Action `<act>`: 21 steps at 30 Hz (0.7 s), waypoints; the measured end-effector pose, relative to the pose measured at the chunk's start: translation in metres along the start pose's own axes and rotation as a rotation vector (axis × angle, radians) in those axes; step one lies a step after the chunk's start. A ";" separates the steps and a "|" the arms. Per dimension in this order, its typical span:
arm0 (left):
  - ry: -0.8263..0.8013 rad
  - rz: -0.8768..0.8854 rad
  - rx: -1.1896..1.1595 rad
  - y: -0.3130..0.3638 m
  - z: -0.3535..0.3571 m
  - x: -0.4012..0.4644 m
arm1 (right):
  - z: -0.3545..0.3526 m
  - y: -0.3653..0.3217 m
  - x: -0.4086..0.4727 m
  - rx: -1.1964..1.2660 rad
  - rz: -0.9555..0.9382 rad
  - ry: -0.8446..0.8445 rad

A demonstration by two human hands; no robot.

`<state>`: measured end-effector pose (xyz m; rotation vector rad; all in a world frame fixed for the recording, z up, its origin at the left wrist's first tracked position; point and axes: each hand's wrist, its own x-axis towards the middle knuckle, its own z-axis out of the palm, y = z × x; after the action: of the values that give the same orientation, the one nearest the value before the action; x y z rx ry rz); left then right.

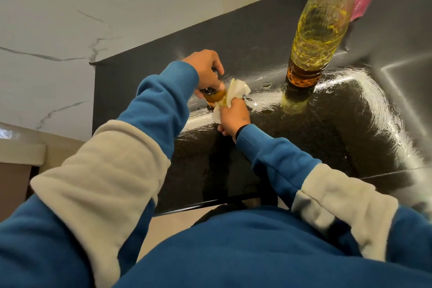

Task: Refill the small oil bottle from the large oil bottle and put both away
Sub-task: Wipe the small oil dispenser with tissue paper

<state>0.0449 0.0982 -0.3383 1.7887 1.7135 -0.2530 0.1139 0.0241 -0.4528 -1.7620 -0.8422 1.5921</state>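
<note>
Two risks stand out to me from here, and the bigger sits with the large oil bottle point(320, 30): it stands upright on the dark countertop point(339, 124), well apart from both hands and near a steel sink point(402, 72), on a surface that looks smeared and wet, so I judge a careless elbow could slide or topple it. The lesser risk is the small oil bottle point(216, 96) slipping if its glass is oily. My left hand point(207, 65) comes down over its top, fingers curled round the cap end, wrist bent. My right hand point(233, 117) sits just beside it, pinching a white paper towel point(236, 90) against the bottle's side. Whether that cap is fully seated I cannot tell.
</note>
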 end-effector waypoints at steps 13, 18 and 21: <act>0.007 0.024 -0.019 -0.003 0.000 0.004 | -0.006 0.000 0.001 -0.101 -0.043 -0.061; 0.001 0.060 0.020 -0.002 -0.003 0.002 | -0.005 -0.013 0.001 -0.029 -0.281 0.027; 0.007 0.068 0.036 -0.002 -0.002 0.002 | -0.005 -0.011 0.003 -0.087 -0.339 0.011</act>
<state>0.0428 0.1013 -0.3381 1.8721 1.6591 -0.2505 0.1181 0.0332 -0.4453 -1.5825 -1.1514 1.3394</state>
